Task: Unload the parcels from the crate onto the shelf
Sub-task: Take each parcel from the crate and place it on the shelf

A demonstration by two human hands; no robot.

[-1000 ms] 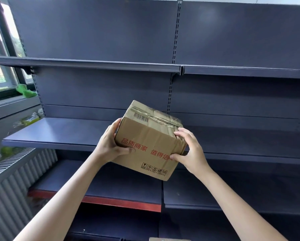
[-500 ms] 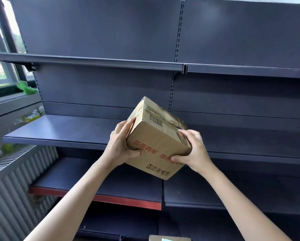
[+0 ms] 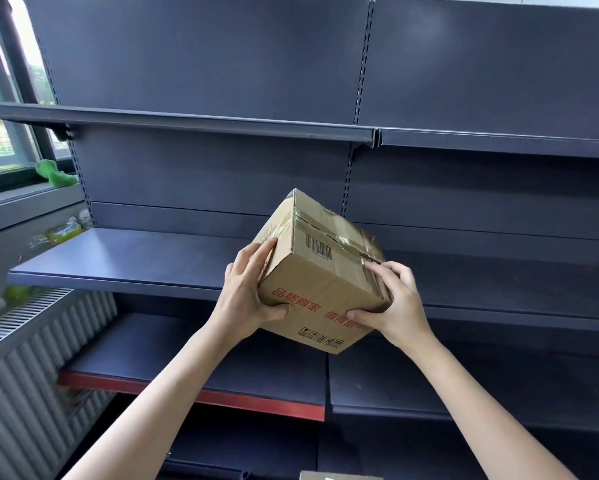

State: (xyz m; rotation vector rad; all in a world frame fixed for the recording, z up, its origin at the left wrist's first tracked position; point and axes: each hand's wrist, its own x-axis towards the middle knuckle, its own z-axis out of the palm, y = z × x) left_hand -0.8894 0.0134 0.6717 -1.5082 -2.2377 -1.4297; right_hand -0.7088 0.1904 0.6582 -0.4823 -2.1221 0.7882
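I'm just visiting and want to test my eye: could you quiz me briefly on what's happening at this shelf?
1. True or false: the cardboard box already rests flat on a shelf.
2. What grips the box? A) left hand only B) right hand only C) both hands
3. Fill in: the lower-left shelf has a ___ front edge.

Key: 1 false, it is held tilted in the air. 2 C. 3 red.

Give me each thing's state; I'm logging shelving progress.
Cardboard parcel: taped shut, tilted, held in the air before the shelves.
Left hand: grips the parcel's left side.
Right hand: grips its right side.
Middle shelf: bare where visible.
Second parcel: only an edge shows.
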